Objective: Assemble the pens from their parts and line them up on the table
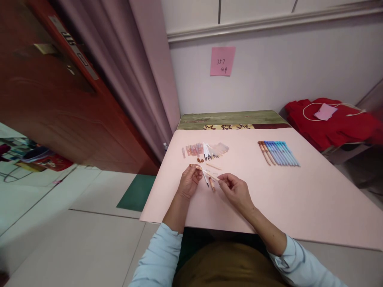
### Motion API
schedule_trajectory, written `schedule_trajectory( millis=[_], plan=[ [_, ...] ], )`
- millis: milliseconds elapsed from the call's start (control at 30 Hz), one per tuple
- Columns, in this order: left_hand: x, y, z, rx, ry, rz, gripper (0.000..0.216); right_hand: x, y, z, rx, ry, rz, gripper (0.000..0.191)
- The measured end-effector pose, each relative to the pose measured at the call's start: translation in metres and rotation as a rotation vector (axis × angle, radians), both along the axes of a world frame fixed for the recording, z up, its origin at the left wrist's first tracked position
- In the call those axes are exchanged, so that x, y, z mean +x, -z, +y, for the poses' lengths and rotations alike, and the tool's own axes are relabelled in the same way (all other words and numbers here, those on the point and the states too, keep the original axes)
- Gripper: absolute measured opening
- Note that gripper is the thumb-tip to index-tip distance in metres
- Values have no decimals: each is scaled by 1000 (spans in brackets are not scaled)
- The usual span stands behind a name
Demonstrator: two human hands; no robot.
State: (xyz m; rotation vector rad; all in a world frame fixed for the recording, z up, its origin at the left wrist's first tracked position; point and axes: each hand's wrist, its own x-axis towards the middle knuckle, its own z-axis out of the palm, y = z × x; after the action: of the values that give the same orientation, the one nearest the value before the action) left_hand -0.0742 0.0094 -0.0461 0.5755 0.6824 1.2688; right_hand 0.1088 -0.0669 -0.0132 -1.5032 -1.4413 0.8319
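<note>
Between the fingertips of my left hand (188, 182) is a short brown patterned pen barrel (198, 168). My right hand (237, 192) pinches the near end of a thin pale pen tube (212, 175), whose far end points at that barrel; whether the two touch I cannot make out. A white refill with a dark tip (206, 179) lies between the hands, beside another brown patterned barrel (212, 184). Just beyond them are a pale stick-like piece (214, 166) and small brown pen parts (200, 160).
Farther back on the pink tabletop (299, 199) lie rows of patterned barrels (194, 150), white refills (207, 152) and clear pieces (220, 149). Several brown, blue and turquoise pens (278, 153) line up at right. Red cloth (338, 133) with a cable lies beyond the table.
</note>
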Motion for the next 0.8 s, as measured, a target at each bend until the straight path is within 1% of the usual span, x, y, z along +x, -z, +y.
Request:
schedule_trajectory(
  millis=[167, 300, 367, 500, 600, 700, 800],
  plan=[
    [3, -1, -1, 27, 8, 59, 24, -1, -2, 3, 44, 22, -126, 20],
    [10, -2, -4, 31, -23, 132, 28, 2, 4, 16, 140, 30, -130, 20],
    [16, -2, -3, 4, -79, 151, 29, 4, 10, 28, 178, 58, -28, 21],
    [33, -3, 4, -58, -193, 110, 33, 6, 21, 59, 123, 124, 352, 33],
    [44, -6, 13, -68, -261, 71, 33, 8, 27, 76, 109, 123, 558, 39],
    [51, -9, 17, -43, -295, 73, 32, 11, 30, 83, 89, 120, 620, 39],
    [54, -11, 15, -21, -276, 94, 31, 15, 31, 83, 91, 122, 578, 39]
  ],
)
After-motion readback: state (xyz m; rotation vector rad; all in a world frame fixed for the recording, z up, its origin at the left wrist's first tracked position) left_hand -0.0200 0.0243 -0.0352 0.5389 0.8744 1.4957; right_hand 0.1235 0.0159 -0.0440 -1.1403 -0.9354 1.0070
